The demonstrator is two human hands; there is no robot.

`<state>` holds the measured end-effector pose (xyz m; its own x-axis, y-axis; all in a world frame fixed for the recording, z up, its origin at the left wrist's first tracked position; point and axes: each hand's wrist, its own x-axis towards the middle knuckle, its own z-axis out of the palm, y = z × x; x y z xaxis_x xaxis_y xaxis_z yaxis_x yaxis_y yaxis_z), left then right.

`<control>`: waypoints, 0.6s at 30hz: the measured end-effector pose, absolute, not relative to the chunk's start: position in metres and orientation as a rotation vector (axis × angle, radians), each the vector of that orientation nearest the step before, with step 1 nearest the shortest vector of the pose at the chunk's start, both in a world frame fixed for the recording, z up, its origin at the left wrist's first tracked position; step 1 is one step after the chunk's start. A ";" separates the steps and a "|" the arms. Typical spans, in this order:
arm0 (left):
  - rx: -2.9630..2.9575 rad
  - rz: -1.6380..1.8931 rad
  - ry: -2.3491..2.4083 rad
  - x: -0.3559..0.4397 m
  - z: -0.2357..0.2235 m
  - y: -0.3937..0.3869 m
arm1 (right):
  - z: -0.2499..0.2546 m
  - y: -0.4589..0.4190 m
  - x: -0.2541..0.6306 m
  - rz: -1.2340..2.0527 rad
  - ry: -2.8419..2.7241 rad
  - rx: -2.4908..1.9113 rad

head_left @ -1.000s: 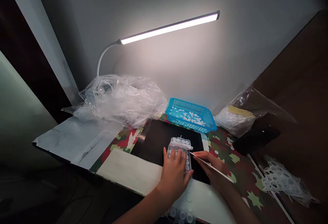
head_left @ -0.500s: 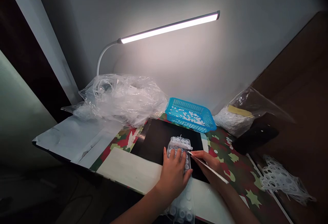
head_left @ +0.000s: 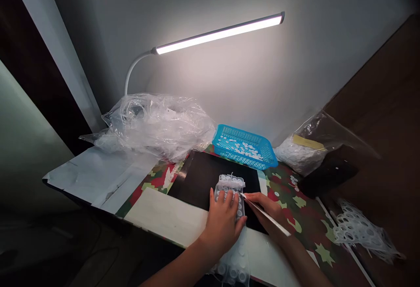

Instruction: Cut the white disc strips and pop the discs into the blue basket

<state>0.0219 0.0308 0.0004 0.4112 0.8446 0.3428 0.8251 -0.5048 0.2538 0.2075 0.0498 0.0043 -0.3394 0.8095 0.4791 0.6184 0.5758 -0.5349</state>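
Note:
A translucent sheet of round, cap-like silicone pieces [head_left: 232, 274] runs from the black mat over the table's front edge. My left hand [head_left: 223, 221] lies on it with fingers spread, pressing it down. Across its far end sits a whitish strip [head_left: 231, 183], partly folded over the round pieces. My right hand [head_left: 265, 206] pinches a thin, flat white stick [head_left: 274, 222], perhaps tweezers, beside the sheet's right edge. The stick's tip is close to the fingers of my left hand. What lies beneath my left palm is hidden.
A blue basket [head_left: 269, 161] with small white discs stands behind the black mat [head_left: 197, 177]. Clear plastic bags [head_left: 157, 125] are heaped at the back left, another bag [head_left: 305, 155] at the right. Perforated scraps [head_left: 357, 228] lie far right. A lamp [head_left: 219, 33] shines above.
The whitish strip at the sheet's far end has shifted slightly and lies straighter. The stick in my right hand has turned a little. My left hand stays in place.

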 end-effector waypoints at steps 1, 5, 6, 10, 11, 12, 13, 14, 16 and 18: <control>2.602 0.675 1.539 0.022 0.000 0.031 | 0.004 0.050 0.208 0.314 -2.096 -1.114; 2.600 0.680 1.539 0.022 0.000 0.032 | 0.003 0.049 0.211 0.176 -2.234 -1.054; 2.600 0.681 1.538 0.021 0.000 0.032 | 0.003 0.049 0.212 0.128 -2.266 -1.049; 2.589 0.683 1.538 0.021 0.002 0.032 | 0.001 0.046 0.213 -0.043 -2.327 -1.061; 2.586 0.678 1.537 0.021 0.003 0.032 | 0.001 0.045 0.213 -0.069 -2.332 -1.063; 2.584 0.672 1.534 0.021 0.004 0.032 | 0.000 0.045 0.212 -0.085 -2.338 -1.062; 2.584 0.665 1.532 0.021 0.004 0.031 | 0.000 0.045 0.212 -0.091 -2.341 -1.060; 2.584 0.660 1.530 0.021 0.005 0.031 | 0.000 0.045 0.212 -0.090 -2.343 -1.060; 2.585 0.656 1.529 0.021 0.005 0.030 | 0.000 0.045 0.212 -0.063 -2.345 -1.071; 2.583 0.649 1.532 0.021 0.006 0.030 | 0.000 0.046 0.211 -0.009 -2.342 -1.111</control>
<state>0.0210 0.0302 0.0055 0.4140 0.8521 0.3203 0.8228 -0.5008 0.2686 0.2113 0.0461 -0.0005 -0.5127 0.7155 0.4746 0.7192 0.6598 -0.2178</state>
